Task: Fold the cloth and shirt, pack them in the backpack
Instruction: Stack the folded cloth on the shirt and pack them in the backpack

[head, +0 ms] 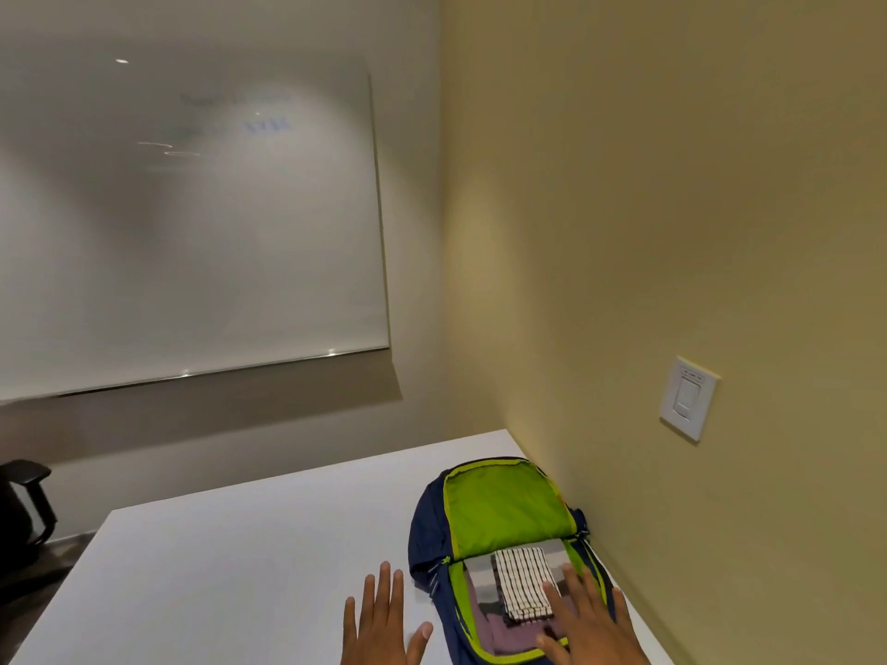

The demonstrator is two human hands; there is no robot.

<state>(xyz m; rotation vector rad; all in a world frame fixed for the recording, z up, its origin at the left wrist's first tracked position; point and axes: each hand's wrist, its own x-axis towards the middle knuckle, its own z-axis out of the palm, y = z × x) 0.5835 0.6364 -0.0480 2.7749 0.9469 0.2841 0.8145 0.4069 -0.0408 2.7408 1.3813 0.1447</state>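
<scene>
A navy backpack (425, 530) with a lime-green lining lies open on the white table (240, 559), its flap (504, 506) folded back toward the wall. Inside it sits a folded striped shirt (480, 611) in grey, white and mauve. On top of that rests a folded white cloth with a dark check (521, 580). My right hand (588, 621) lies flat, fingers spread, on the clothes in the bag, touching the checked cloth's near corner. My left hand (381, 621) rests open, palm down, on the table just left of the backpack.
A yellow wall with a white light switch (689, 398) runs close along the table's right edge. A glass whiteboard (192, 223) hangs on the far wall. A black office chair (24, 506) stands at the left, beyond the table.
</scene>
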